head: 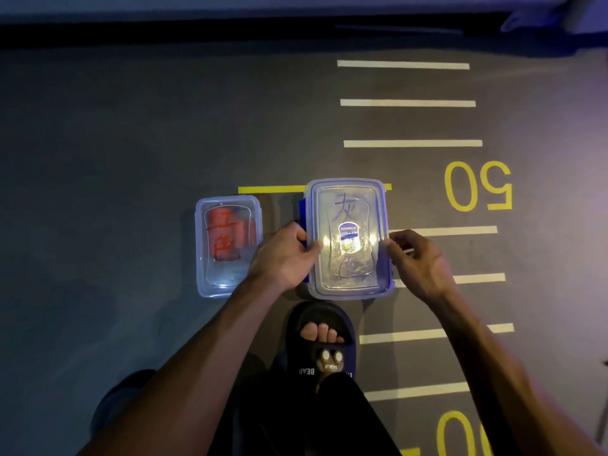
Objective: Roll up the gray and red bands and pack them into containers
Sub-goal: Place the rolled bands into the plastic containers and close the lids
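Head view looks down on a gray floor (131,143) marked with white lines and yellow numbers. Two clear lidded boxes lie there side by side. One box (348,238) with gray writing on its lid sits between both hands. Left hand (283,255) curls its grip on the box's left edge, thumb on the lid by a blue clip. Right hand (418,258) pinches the right edge with bent fingertips. Another box (228,246), with red writing, lies just left of the left hand, untouched. Its contents look reddish; I cannot tell more. A slipper (320,343) stands just below the held box.
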`<state>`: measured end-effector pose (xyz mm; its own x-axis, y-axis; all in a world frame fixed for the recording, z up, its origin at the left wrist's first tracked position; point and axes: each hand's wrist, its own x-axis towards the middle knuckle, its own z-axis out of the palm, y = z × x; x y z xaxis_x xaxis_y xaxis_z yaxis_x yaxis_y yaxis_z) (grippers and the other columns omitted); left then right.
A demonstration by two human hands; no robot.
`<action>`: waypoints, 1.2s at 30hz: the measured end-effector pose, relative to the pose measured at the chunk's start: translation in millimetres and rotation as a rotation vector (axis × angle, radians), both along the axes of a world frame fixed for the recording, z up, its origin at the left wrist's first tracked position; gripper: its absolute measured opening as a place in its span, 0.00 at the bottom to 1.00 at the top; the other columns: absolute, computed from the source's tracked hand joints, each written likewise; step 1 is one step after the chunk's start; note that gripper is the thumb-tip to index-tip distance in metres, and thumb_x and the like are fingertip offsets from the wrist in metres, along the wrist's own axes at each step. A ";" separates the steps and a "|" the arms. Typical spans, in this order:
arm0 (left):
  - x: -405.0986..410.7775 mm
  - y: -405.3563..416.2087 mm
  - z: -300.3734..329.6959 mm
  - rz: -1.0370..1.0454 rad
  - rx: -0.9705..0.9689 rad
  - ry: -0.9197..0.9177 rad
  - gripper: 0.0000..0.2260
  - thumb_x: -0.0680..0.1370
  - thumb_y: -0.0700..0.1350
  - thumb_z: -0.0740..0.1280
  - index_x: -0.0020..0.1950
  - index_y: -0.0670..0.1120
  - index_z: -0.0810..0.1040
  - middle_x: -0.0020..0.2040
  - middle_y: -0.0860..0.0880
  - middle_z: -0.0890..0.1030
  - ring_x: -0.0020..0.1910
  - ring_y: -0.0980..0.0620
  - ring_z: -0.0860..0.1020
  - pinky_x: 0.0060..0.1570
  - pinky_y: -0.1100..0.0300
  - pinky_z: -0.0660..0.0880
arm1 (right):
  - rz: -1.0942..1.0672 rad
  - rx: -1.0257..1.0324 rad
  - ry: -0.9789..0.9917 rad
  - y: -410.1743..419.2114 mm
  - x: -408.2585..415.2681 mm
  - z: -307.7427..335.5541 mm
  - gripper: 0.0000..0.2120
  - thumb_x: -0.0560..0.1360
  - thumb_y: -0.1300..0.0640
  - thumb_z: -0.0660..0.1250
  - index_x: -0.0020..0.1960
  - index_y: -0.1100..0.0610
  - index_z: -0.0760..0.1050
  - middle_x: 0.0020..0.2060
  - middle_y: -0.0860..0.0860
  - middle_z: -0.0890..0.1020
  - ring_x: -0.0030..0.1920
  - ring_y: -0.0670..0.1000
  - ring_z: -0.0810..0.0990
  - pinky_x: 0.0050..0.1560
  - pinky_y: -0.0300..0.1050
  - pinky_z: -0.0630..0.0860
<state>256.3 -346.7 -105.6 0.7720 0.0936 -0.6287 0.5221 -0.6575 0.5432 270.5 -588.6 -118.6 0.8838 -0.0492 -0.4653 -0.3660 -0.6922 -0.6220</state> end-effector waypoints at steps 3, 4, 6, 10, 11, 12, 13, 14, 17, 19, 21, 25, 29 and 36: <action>6.5 -1.3 -9.2 0.097 -0.105 0.033 0.08 0.81 0.55 0.69 0.50 0.52 0.74 0.45 0.52 0.81 0.43 0.53 0.79 0.44 0.54 0.77 | -0.099 0.038 0.025 5.1 9.7 -5.0 0.10 0.82 0.50 0.67 0.54 0.57 0.79 0.46 0.51 0.82 0.41 0.47 0.79 0.32 0.33 0.75; 6.6 -1.7 -11.5 0.133 -0.152 0.059 0.09 0.81 0.54 0.69 0.53 0.52 0.74 0.49 0.52 0.81 0.47 0.52 0.80 0.48 0.53 0.78 | -0.141 0.080 0.054 5.0 11.6 -6.8 0.11 0.82 0.51 0.68 0.56 0.59 0.78 0.47 0.52 0.81 0.40 0.47 0.79 0.29 0.32 0.75; 5.8 -1.8 -15.5 0.235 -0.277 0.141 0.16 0.81 0.54 0.69 0.65 0.51 0.72 0.59 0.51 0.80 0.56 0.50 0.79 0.58 0.51 0.78 | -0.202 0.200 0.154 3.5 13.6 -7.3 0.14 0.82 0.52 0.68 0.63 0.60 0.76 0.51 0.53 0.82 0.43 0.50 0.81 0.31 0.34 0.78; 6.3 -1.8 -19.0 0.404 -0.452 0.233 0.23 0.80 0.51 0.71 0.73 0.51 0.70 0.66 0.47 0.79 0.63 0.47 0.78 0.66 0.43 0.76 | -0.303 0.417 0.309 -1.8 13.4 -9.5 0.20 0.82 0.53 0.67 0.72 0.58 0.73 0.59 0.56 0.83 0.54 0.58 0.84 0.42 0.45 0.83; 6.8 -1.8 -20.2 0.407 -0.434 0.213 0.20 0.80 0.50 0.71 0.71 0.51 0.72 0.65 0.48 0.80 0.62 0.47 0.79 0.65 0.45 0.77 | -0.302 0.395 0.288 -2.8 13.0 -10.5 0.20 0.81 0.52 0.68 0.71 0.57 0.74 0.58 0.55 0.84 0.53 0.56 0.85 0.42 0.45 0.83; 7.2 -2.3 -19.7 0.390 -0.394 0.181 0.19 0.80 0.50 0.71 0.69 0.51 0.73 0.63 0.49 0.81 0.60 0.48 0.80 0.62 0.48 0.78 | -0.289 0.333 0.247 -3.4 12.8 -11.1 0.20 0.80 0.50 0.70 0.69 0.56 0.76 0.56 0.53 0.84 0.53 0.54 0.85 0.43 0.45 0.83; 7.3 -2.8 -18.8 0.341 -0.329 0.146 0.17 0.80 0.50 0.71 0.68 0.50 0.74 0.61 0.51 0.81 0.59 0.50 0.80 0.58 0.53 0.78 | -0.270 0.253 0.196 -3.2 12.7 -11.7 0.19 0.78 0.48 0.71 0.66 0.54 0.77 0.54 0.51 0.84 0.52 0.52 0.84 0.43 0.45 0.82; 7.1 -4.2 -14.2 0.258 -0.244 0.105 0.15 0.81 0.50 0.69 0.66 0.50 0.75 0.59 0.51 0.82 0.56 0.51 0.80 0.54 0.56 0.76 | -0.243 0.173 0.137 -2.0 12.4 -11.1 0.15 0.78 0.48 0.72 0.61 0.52 0.78 0.50 0.49 0.83 0.50 0.51 0.84 0.44 0.45 0.82; 7.4 -10.7 -5.2 0.094 -0.065 0.031 0.10 0.83 0.51 0.66 0.61 0.48 0.77 0.56 0.49 0.82 0.53 0.50 0.80 0.47 0.57 0.71 | -0.155 -0.005 0.007 3.1 12.9 -10.2 0.07 0.78 0.50 0.73 0.53 0.50 0.78 0.43 0.44 0.81 0.45 0.51 0.83 0.46 0.50 0.82; 8.1 -14.3 0.9 0.061 0.017 0.011 0.10 0.83 0.52 0.65 0.59 0.47 0.77 0.54 0.47 0.82 0.54 0.47 0.80 0.46 0.56 0.71 | -0.131 -0.057 -0.020 6.9 13.1 -10.3 0.07 0.78 0.50 0.72 0.53 0.52 0.79 0.41 0.45 0.81 0.44 0.51 0.82 0.48 0.54 0.83; 9.0 -20.2 7.3 0.044 0.094 -0.003 0.09 0.83 0.50 0.65 0.58 0.46 0.77 0.54 0.45 0.82 0.55 0.44 0.80 0.45 0.56 0.71 | -0.098 -0.132 -0.027 9.1 14.2 -10.2 0.10 0.79 0.49 0.71 0.55 0.54 0.81 0.43 0.47 0.83 0.45 0.53 0.83 0.49 0.57 0.84; 10.3 -33.0 18.5 0.012 0.217 -0.008 0.12 0.83 0.46 0.65 0.63 0.41 0.77 0.59 0.41 0.81 0.60 0.41 0.80 0.45 0.58 0.68 | -0.055 -0.263 -0.040 13.8 15.5 -8.5 0.11 0.78 0.48 0.69 0.53 0.53 0.83 0.45 0.53 0.86 0.45 0.59 0.84 0.49 0.59 0.83; 11.6 -28.6 21.4 0.004 0.160 0.007 0.10 0.83 0.46 0.65 0.60 0.42 0.79 0.58 0.42 0.82 0.59 0.42 0.80 0.46 0.58 0.69 | -0.024 -0.357 -0.092 21.8 12.7 -8.8 0.10 0.77 0.49 0.68 0.52 0.53 0.82 0.45 0.55 0.86 0.43 0.61 0.83 0.45 0.57 0.83; -0.2 59.5 9.1 0.200 0.062 -0.355 0.06 0.79 0.45 0.70 0.54 0.55 0.82 0.47 0.55 0.85 0.45 0.57 0.82 0.48 0.56 0.80 | -0.085 -0.250 -0.166 20.0 1.0 -11.1 0.12 0.79 0.51 0.69 0.58 0.55 0.83 0.50 0.55 0.85 0.48 0.59 0.84 0.49 0.57 0.82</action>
